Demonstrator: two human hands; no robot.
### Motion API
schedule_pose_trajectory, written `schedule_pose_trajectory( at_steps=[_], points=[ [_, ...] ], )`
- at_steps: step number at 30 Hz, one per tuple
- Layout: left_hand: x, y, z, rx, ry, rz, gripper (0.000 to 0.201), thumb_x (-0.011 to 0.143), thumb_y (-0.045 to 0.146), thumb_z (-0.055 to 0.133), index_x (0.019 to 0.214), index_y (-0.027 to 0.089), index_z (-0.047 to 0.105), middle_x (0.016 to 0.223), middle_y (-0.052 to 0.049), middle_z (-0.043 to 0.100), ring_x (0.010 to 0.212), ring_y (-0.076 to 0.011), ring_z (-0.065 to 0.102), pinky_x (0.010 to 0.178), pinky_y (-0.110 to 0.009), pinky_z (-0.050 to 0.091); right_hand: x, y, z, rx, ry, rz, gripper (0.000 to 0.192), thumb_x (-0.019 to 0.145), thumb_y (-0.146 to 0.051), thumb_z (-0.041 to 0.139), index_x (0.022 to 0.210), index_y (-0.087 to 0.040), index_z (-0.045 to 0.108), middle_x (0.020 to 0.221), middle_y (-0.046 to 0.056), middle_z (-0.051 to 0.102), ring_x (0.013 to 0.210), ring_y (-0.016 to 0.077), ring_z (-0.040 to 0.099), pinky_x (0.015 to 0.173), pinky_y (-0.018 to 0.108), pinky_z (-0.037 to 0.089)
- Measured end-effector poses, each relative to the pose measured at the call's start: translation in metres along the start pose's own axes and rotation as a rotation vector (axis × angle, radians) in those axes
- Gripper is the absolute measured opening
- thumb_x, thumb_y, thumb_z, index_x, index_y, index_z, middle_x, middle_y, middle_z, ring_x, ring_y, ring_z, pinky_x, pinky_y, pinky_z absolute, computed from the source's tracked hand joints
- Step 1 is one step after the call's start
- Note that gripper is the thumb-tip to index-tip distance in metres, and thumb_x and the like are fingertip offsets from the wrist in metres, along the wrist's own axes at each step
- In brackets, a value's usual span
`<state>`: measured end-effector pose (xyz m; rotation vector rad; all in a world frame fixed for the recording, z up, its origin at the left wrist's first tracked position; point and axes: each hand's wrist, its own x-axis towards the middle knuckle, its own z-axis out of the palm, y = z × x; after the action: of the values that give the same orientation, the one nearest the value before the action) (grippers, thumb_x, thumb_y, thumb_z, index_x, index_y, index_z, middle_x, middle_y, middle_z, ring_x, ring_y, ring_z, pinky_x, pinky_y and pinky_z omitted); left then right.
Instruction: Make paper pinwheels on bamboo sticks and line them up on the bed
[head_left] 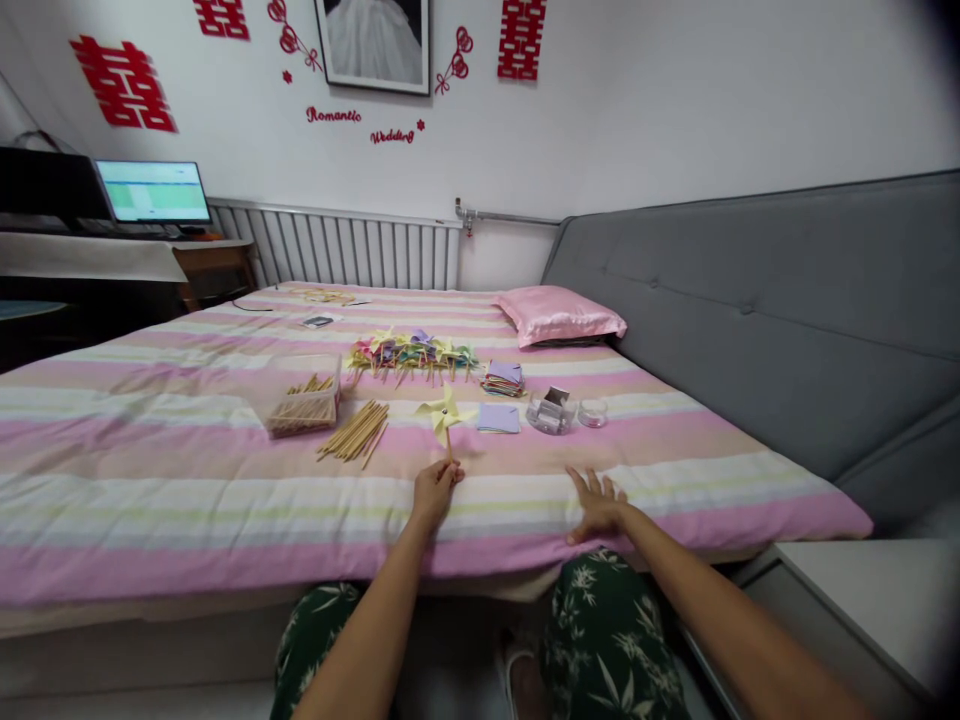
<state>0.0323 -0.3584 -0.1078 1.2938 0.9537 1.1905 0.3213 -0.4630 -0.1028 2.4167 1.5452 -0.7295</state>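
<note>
My left hand is closed around the stick of a pale yellow paper pinwheel, whose blades point away from me. My right hand rests on the striped bedspread with its fingers spread, holding nothing. Beyond the pinwheel lies a pile of finished pinwheels in several colours. A bundle of thin wooden sticks lies to the left of the pinwheel. Just right of it are a flat purple paper stack and, behind that, a stack of mixed coloured paper squares.
A clear plastic box with sticks stands at left. A tape dispenser and a small round clear container sit at right. Further back are a pink pillow and the grey headboard. A nightstand stands at the lower right.
</note>
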Motion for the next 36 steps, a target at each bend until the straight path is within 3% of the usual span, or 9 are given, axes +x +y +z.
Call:
schedule_pose_trajectory(
  at_steps=[16,26,36],
  points=[
    [0.005,-0.011,-0.002,-0.07,-0.049,-0.056,0.024,0.066,0.034,0.065,0.074,0.012,0.068,0.062,-0.006,0.066,0.066,-0.019,0.061,0.066,-0.029,0.046,0.0,0.001,0.012,-0.065,0.004,0.012,0.151,0.029,-0.057,0.079,0.141,-0.03,-0.019,0.147,0.013,-0.032,0.133,0.0406,-0.023,0.102,0.06,0.0],
    [0.013,0.002,-0.01,-0.051,-0.155,-0.138,0.034,0.062,0.045,0.066,0.069,0.012,0.065,0.064,-0.007,0.066,0.062,-0.0169,0.06,0.061,-0.027,0.045,-0.004,0.001,0.013,-0.037,0.038,-0.009,0.154,0.023,-0.061,0.077,0.143,-0.028,-0.013,0.147,0.014,-0.029,0.133,0.0408,-0.024,0.102,0.059,-0.002],
    [0.012,-0.002,0.004,-0.024,-0.079,-0.13,0.028,0.067,0.04,0.065,0.068,0.012,0.067,0.064,-0.005,0.065,0.06,-0.0149,0.056,0.055,-0.023,0.039,-0.002,0.003,0.019,-0.05,0.136,-0.03,0.152,0.022,-0.064,0.076,0.145,-0.026,-0.006,0.149,0.015,-0.024,0.134,0.043,-0.018,0.102,0.06,0.003]
  ],
)
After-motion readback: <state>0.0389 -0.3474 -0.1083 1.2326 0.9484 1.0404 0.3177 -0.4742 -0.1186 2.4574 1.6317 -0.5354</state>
